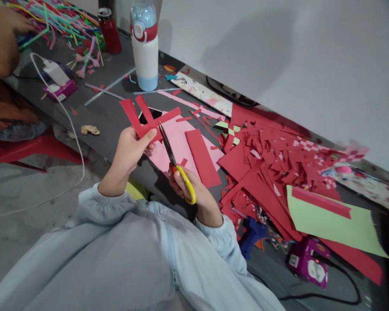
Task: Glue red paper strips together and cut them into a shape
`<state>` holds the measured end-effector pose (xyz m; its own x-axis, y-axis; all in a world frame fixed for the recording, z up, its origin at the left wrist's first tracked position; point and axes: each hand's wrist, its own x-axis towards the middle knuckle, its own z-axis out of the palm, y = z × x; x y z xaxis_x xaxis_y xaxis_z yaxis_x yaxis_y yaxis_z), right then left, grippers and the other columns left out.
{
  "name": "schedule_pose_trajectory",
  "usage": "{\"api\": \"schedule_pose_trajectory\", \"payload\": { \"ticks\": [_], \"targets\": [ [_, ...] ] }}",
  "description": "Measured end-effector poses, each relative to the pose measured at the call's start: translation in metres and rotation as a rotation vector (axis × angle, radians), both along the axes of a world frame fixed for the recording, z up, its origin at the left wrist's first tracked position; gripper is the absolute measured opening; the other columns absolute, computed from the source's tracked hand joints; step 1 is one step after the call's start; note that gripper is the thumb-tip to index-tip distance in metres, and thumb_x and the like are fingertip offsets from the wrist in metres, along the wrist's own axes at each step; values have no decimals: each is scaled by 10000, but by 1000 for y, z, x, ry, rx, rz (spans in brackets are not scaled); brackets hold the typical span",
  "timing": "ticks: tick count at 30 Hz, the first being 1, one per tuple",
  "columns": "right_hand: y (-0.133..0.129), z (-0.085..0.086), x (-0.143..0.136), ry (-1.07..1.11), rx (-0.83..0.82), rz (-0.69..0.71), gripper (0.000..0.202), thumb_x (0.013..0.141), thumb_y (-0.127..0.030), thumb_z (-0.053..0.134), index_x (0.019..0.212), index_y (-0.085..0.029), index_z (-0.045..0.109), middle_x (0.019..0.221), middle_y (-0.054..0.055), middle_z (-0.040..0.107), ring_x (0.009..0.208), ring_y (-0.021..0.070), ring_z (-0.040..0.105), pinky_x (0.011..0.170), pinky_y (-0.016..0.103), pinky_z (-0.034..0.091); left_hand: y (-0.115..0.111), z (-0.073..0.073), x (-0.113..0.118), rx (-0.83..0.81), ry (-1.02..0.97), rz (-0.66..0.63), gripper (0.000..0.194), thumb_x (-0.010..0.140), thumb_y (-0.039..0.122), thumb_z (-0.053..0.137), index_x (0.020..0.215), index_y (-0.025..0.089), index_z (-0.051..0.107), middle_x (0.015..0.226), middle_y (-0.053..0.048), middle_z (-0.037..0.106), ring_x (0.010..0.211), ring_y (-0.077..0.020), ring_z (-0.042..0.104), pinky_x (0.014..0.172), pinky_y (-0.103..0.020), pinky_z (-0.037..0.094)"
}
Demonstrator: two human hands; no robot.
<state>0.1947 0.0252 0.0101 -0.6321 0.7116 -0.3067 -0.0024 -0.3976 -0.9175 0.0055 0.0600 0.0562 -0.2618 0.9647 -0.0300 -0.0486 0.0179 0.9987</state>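
Between its thumb and fingers my left hand (pixel 134 144) pinches a red paper piece (pixel 145 128) cut into several strips that point up and right. My right hand (pixel 189 185) is closed around the yellow handles of a pair of scissors (pixel 170 152). The scissor blades point up and lie close to the right edge of the red piece. Beneath them on the table is a pink sheet (pixel 178 134), with a wide red strip (pixel 203 157) lying across its right part. A dark phone (pixel 151 115) shows partly behind the red piece.
Red paper scraps (pixel 272 160) are heaped to the right, near a green sheet (pixel 337 220), a blue glue gun (pixel 253 235) and a purple power adapter (pixel 309 261). A bottle (pixel 145 56) and a red can (pixel 110 32) stand behind. Another person's arm (pixel 3 41) is at the upper left.
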Motion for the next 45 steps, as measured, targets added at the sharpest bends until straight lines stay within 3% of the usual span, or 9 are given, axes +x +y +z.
{"api": "schedule_pose_trajectory", "payload": {
  "ticks": [3, 8, 14, 18, 23, 29, 38, 45],
  "targets": [
    [1, -2, 0, 13, -15, -41, 573, 780, -779, 582, 854, -235, 419, 555, -106, 375, 364, 44, 307, 322, 204, 246, 3, -1, -4, -5, -34, 39, 387, 689, 478, 836, 739, 185, 588, 542, 44, 577, 443, -72, 550, 436, -176, 474],
    [3, -1, -3, 10, -87, -159, 586, 766, -799, 574, 835, -240, 412, 557, -105, 369, 360, 42, 299, 319, 196, 214, 4, 2, -7, 35, -90, 96, 359, 696, 324, 838, 840, 201, 533, 613, 79, 575, 422, -37, 502, 424, -161, 449],
    [5, -4, -3, 127, -104, -279, 536, 820, -753, 551, 889, -230, 456, 559, -109, 342, 375, 44, 277, 333, 193, 201, 4, 0, -10, -16, -36, 48, 260, 718, 248, 760, 867, 202, 551, 608, 76, 557, 387, -33, 426, 359, -159, 333],
    [4, -4, 0, 184, -71, -213, 511, 841, -732, 548, 901, -231, 462, 575, -105, 338, 384, 48, 266, 340, 205, 199, 6, -1, -8, -76, -34, 17, 135, 817, 302, 630, 763, 204, 554, 485, 75, 445, 353, -55, 358, 344, -181, 261],
    [1, -1, 2, 190, -26, -20, 526, 823, -741, 571, 920, -236, 462, 597, -98, 342, 404, 57, 264, 357, 233, 202, 6, -1, -7, -94, 23, -9, 289, 910, 372, 445, 689, 219, 549, 448, 47, 410, 357, -99, 355, 379, -227, 276],
    [1, -6, 7, 128, 89, 137, 489, 876, -721, 501, 941, -237, 470, 709, -51, 374, 503, 83, 316, 427, 261, 259, 4, -5, -10, 3, 137, 43, 249, 850, 348, 606, 660, 210, 520, 619, 31, 501, 547, -101, 445, 522, -215, 376],
    [-1, -12, 6, 22, 225, 80, 433, 930, -672, 454, 901, -240, 433, 727, -39, 366, 561, 105, 290, 460, 260, 274, 3, -1, -5, 89, 44, 64, 149, 810, 234, 650, 691, 203, 567, 668, 34, 530, 589, -88, 457, 560, -201, 372],
    [0, -17, 2, -1, 251, 30, 452, 903, -693, 485, 922, -244, 442, 729, -30, 371, 591, 122, 313, 478, 269, 271, 4, -1, 7, 76, 61, 12, 205, 794, 271, 659, 640, 199, 545, 625, 38, 485, 575, -92, 412, 542, -216, 327]
  ]
}}
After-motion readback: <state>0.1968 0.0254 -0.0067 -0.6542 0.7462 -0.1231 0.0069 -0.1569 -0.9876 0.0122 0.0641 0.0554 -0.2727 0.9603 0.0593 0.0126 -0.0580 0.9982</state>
